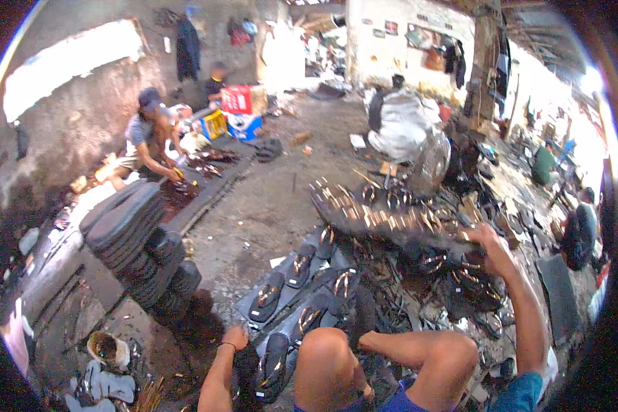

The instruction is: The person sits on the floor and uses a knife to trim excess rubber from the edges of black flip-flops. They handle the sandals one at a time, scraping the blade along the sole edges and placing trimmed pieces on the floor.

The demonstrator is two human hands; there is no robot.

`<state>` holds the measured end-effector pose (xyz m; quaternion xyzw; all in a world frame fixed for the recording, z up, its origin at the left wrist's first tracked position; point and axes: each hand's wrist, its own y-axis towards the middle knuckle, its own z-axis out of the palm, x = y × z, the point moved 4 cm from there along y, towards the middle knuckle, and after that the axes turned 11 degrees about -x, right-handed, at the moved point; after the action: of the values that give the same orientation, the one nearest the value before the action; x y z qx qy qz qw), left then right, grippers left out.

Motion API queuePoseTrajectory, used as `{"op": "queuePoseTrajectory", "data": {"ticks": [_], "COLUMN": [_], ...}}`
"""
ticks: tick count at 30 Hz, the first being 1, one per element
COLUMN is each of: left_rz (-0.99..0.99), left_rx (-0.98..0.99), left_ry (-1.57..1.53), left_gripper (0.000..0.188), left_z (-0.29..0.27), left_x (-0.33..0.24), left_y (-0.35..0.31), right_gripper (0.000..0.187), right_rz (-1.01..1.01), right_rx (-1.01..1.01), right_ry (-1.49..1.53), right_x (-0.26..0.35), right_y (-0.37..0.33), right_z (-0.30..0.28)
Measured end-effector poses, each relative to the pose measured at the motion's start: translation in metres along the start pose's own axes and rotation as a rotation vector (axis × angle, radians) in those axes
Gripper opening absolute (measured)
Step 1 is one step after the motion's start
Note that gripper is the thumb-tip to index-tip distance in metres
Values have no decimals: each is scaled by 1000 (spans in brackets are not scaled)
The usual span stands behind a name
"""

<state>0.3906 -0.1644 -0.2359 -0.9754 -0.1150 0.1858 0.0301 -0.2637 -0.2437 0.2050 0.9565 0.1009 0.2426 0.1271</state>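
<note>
My right hand (486, 239) reaches out to the right of my knees, fingers closed at the near end of a long dark strip (353, 221). Rows of gold-coloured pieces stand along the strip, and its lower edge is blurred. My left hand (235, 337), with a dark band at the wrist, is closed low beside the sandals; whatever it holds is hidden. Black sandals with shiny straps lie in front of me, among them one sandal (266, 296) on a grey sheet and another sandal (273, 364) by my left knee. More dark sandals (463, 281) lie beneath the strip.
A tall stack of dark slabs (127, 223) stands at left, with a dirty bucket (109, 350) nearer. One person (147, 137) works low by the left wall; another person (580, 230) sits at right. A large white sack (401, 127) and a wooden post (485, 75) stand farther off.
</note>
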Motion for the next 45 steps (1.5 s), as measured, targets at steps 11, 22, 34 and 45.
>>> {"op": "queuePoseTrajectory", "data": {"ticks": [11, 22, 34, 45], "left_rz": [1205, 205, -8, -98], "left_rx": [29, 259, 196, 462], "left_ry": [-884, -1024, -625, -631], "left_gripper": [69, 27, 62, 75], "left_z": [-118, -43, 46, 99], "left_x": [-459, -461, -409, -410], "left_y": [-165, -219, -158, -7], "right_gripper": [46, 51, 37, 94], "right_rz": [-272, -49, 256, 614], "right_rx": [97, 46, -103, 48], "right_ry": [-396, -39, 49, 584], "right_x": [0, -57, -173, -177], "right_y": [-167, -232, -145, -235], "right_z": [21, 136, 304, 264]}}
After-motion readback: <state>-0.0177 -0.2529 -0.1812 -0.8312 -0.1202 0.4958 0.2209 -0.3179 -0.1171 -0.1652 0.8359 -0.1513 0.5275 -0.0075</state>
